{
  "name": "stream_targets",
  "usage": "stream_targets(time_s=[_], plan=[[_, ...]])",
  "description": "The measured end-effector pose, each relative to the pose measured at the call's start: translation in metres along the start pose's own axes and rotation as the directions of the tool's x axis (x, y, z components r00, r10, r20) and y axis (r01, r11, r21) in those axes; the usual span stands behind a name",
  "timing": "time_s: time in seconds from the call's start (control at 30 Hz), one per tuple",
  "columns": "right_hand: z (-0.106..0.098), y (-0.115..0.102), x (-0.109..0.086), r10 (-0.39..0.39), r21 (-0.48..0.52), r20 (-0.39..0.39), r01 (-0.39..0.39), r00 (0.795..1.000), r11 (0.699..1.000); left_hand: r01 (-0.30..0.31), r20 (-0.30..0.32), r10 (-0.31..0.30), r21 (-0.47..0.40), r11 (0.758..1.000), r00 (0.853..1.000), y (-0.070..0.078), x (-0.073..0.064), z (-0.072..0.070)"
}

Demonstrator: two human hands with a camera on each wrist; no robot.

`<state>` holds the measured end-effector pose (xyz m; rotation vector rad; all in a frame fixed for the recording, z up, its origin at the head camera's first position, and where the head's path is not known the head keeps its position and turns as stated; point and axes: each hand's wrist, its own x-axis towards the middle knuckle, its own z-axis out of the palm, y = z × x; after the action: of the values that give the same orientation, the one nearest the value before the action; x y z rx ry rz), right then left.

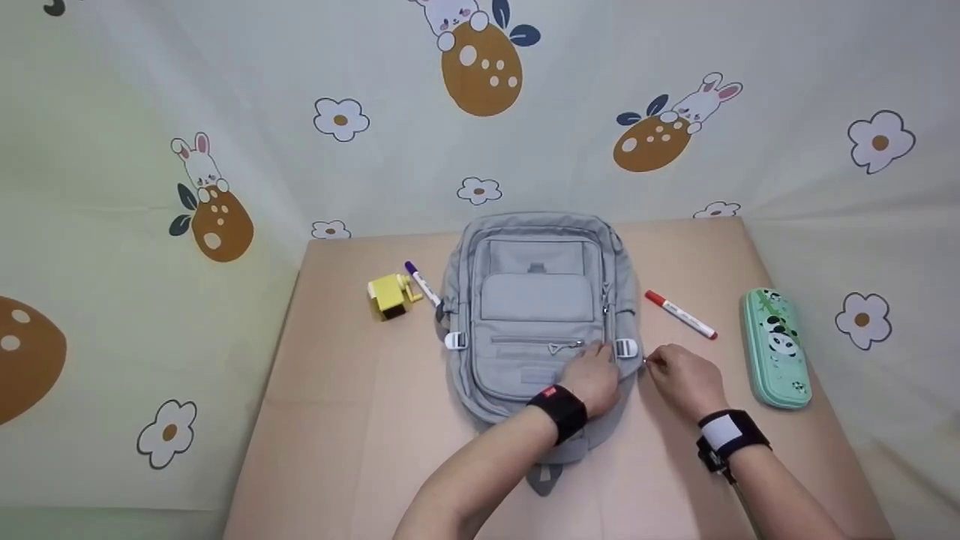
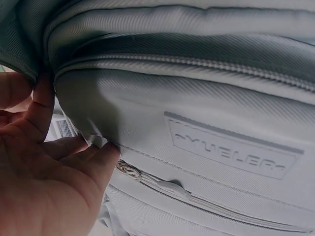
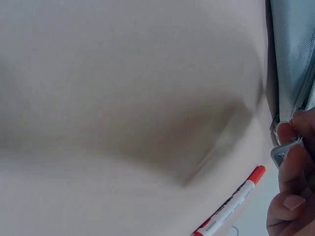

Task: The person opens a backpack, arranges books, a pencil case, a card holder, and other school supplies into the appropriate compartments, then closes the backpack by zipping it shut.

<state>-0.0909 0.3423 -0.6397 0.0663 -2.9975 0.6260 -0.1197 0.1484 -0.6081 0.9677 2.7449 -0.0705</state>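
A grey backpack (image 1: 536,300) lies front side up on the table. My left hand (image 1: 592,379) is at its lower right side; in the left wrist view the thumb and a finger pinch the grey fabric (image 2: 22,49) at the corner, while other fingertips touch the front panel near a small zipper (image 2: 162,184). Just off the bag's right edge, my right hand (image 1: 684,381) pinches a metal zipper pull (image 3: 285,151) between thumb and curled fingers. A label patch (image 2: 231,145) shows on the front panel. White buckles (image 1: 626,348) sit on the side straps.
A red-capped marker (image 1: 681,315) lies right of the bag, and a green panda pencil case (image 1: 777,349) farther right. To the left are a yellow pencil sharpener (image 1: 391,295) and a purple-capped marker (image 1: 423,283). Patterned cloth (image 1: 405,180) surrounds the table (image 1: 337,420).
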Motion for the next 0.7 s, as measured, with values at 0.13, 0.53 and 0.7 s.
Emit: stream_targets(time_s=[0.13,0.53,0.7], plan=[[-0.003,-0.004,-0.004,-0.022,-0.008,0.047,0.022,0.999,1.0,-0.005,0.002,0.005,-0.01,1.0,1.0,-0.001,0.0,0.0],[-0.004,-0.009,-0.013,-0.102,-0.013,0.061,0.103,0.993,0.995,-0.018,-0.019,0.017,-0.045,0.999,1.0,-0.003,-0.005,-0.003],[-0.004,-0.008,-0.015,-0.09,-0.032,0.038,0.091,0.995,0.995,-0.046,-0.003,0.046,-0.084,0.995,0.999,-0.006,-0.015,-0.008]])
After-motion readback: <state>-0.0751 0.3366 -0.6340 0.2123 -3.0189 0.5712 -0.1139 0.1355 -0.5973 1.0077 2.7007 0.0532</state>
